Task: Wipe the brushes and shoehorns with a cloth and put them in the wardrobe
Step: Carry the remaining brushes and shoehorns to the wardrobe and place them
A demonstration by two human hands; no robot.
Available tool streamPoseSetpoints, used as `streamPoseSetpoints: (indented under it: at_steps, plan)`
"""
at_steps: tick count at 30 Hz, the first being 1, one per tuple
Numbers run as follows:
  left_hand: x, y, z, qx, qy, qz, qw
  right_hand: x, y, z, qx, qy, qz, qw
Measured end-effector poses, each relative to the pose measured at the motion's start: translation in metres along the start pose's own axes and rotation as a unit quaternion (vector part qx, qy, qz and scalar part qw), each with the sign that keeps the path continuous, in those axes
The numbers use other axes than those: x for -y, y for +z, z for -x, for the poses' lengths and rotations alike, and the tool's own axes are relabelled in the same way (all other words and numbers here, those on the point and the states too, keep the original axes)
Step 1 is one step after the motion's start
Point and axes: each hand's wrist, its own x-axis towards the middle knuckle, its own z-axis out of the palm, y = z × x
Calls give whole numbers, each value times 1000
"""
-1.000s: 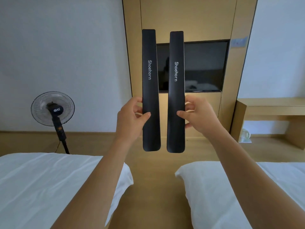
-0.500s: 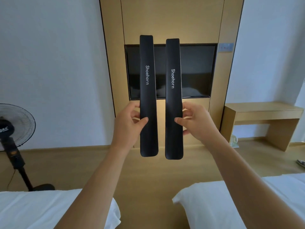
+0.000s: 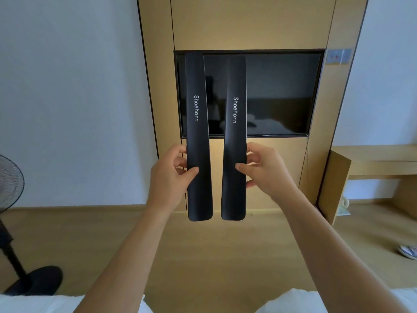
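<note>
Two long black shoehorns, each printed "Shoehorn" in white, stand upright side by side in front of me. My left hand (image 3: 169, 175) pinches the left shoehorn (image 3: 198, 132) near its lower third, thumb on the front. My right hand (image 3: 264, 170) pinches the right shoehorn (image 3: 234, 136) at the same height. The two shoehorns stay a small gap apart and do not touch. No cloth, brush or wardrobe shows in this view.
A dark TV (image 3: 279, 93) sits in a wooden wall panel (image 3: 248, 21) straight ahead. A wooden desk (image 3: 374, 159) stands at the right, a standing fan (image 3: 9, 184) at the left edge. White bed corners (image 3: 293, 301) flank a wooden floor aisle; a shoe (image 3: 408, 251) lies far right.
The view has moved forward and to the right toward the TV wall; the fan has slid to the left edge and the beds have dropped low. Both hands keep the same hold on the shoehorns.
</note>
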Motion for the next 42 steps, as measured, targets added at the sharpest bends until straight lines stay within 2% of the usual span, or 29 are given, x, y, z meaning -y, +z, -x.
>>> streamPoseSetpoints:
  at_steps: [11, 22, 35, 42]
  plan:
    - [95, 59, -160, -84, -70, -61, 992, -86, 45, -222, 73, -48, -56, 995]
    - [220, 63, -269, -134, -105, -83, 982, -149, 150, -379, 135, -59, -86, 985]
    - [414, 13, -468, -159, -77, -73, 982, -171, 311, -610, 145, -81, -74, 983]
    - [496, -40, -525, -180, -99, -121, 971, -171, 424, -697, 199, -86, -127, 968]
